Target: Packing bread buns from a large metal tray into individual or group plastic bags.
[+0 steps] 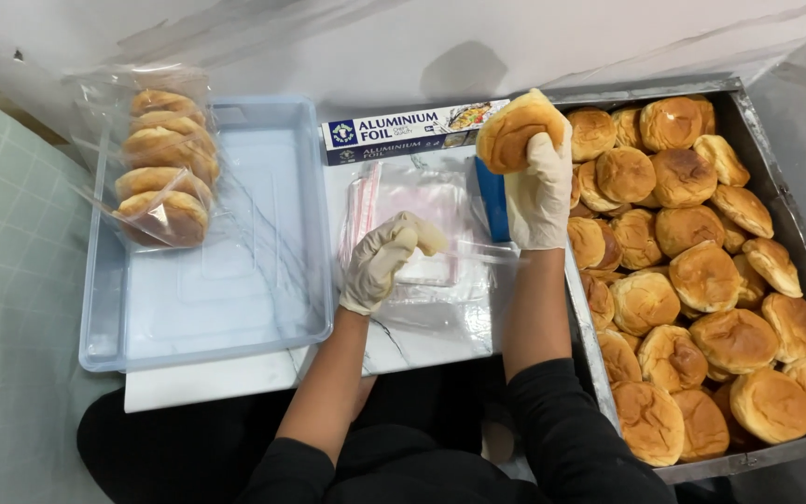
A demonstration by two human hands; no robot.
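Note:
My right hand (539,187), in a white glove, grips a golden bun (515,126) held up over the left edge of the metal tray (765,140). My left hand (380,261), also gloved, pinches a clear plastic bag (440,257) on top of a pile of bags on the white board (422,327). The metal tray at the right holds several more buns (701,280).
A clear plastic tub (226,308) stands at the left with several bagged buns (165,168) leaning at its far left corner. A long foil box (403,131) lies behind the bags. A blue object (493,196) stands beside the tray. A wall rises behind.

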